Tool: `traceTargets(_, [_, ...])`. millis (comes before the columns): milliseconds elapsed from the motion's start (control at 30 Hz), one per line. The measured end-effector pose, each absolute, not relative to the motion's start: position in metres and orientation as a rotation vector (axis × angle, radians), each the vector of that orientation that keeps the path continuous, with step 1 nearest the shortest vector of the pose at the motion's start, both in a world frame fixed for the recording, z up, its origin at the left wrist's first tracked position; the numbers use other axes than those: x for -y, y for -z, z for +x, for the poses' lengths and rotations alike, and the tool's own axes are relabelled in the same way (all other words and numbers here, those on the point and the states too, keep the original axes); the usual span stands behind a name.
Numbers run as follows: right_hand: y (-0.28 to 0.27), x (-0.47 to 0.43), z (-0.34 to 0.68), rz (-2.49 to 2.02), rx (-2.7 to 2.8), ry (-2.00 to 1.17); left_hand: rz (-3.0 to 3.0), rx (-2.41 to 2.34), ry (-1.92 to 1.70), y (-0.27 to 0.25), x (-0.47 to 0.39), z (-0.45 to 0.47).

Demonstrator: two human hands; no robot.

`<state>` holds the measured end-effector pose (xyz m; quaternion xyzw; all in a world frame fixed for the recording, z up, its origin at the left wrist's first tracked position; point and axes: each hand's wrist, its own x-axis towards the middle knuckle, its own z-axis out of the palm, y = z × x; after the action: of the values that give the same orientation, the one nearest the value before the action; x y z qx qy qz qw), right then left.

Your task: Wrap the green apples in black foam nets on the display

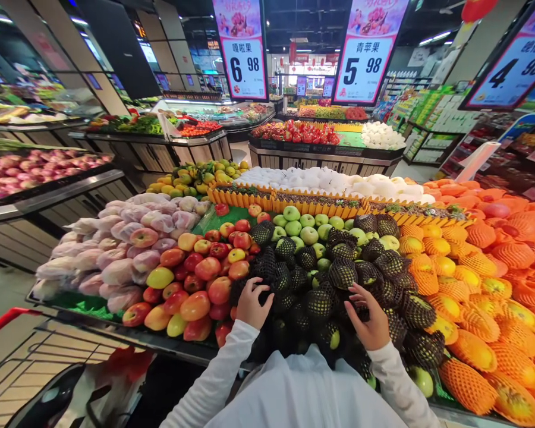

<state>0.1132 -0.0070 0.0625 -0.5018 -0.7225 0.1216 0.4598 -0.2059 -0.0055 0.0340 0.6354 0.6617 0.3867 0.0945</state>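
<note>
Both of my hands hover over green apples in black foam nets (318,304). My left hand (255,302) is at the left border of the netted apples, beside the red apples (207,268); its thumb and fingers are curved apart, with nothing held. On the right side of the same pile, my right hand (371,318) has its fingers spread and thumb pointing inward, also holding nothing. Whether either hand's fingertips touch the nets I cannot tell. Bare green apples (309,235) lie behind the netted ones.
Wrapped pale-pink apples (118,270) fill the stand's left. Orange-netted fruit (472,355) covers the right. A low orange fence (289,202) crosses behind the apples, before white-wrapped fruit (330,178). A shopping cart (40,351) stands at lower left. Price screens (239,53) hang above.
</note>
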Motion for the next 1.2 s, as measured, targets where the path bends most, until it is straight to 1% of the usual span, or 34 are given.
traceTargets(133, [-0.063, 0.012, 0.094, -1.154, 1.858, -0.370, 1.893, -2.045, -1.021, -0.039, 0.008, -0.211])
traceTargets(333, [-0.060, 0.014, 0.084, -1.107, 1.911, -0.422, 1.771, -2.077, -1.068, -0.038, 0.012, -0.220])
traceTargets(500, [-0.056, 0.013, 0.084, -1.101, 1.927, -0.444, 2.004, -2.116, -0.804, -0.037, 0.012, -0.226])
traceTargets(567, [-0.056, 0.014, 0.084, -1.098, 1.935, -0.447, 2.061, -2.147, -0.750, -0.037, 0.012, -0.225])
traceTargets(767, [-0.054, 0.016, 0.083, -1.088, 1.941, -0.462, 2.103, -2.133, -0.905, -0.043, 0.012, -0.222])
traceTargets(900, [-0.055, 0.019, 0.081, -1.070, 1.940, -0.484, 2.144, -1.938, -1.174, -0.054, 0.018, -0.220])
traceTargets(1000, [-0.057, 0.025, 0.076, -1.030, 1.937, -0.528, 2.219, -1.630, -1.324, -0.060, 0.029, -0.209])
traceTargets(1133, [-0.058, 0.033, 0.067, -0.969, 1.945, -0.662, 2.351, -1.100, -1.248, -0.057, 0.044, -0.178])
traceTargets(1200, [-0.057, 0.035, 0.063, -0.932, 1.961, -0.707, 2.417, -0.954, -1.192, -0.052, 0.049, -0.163])
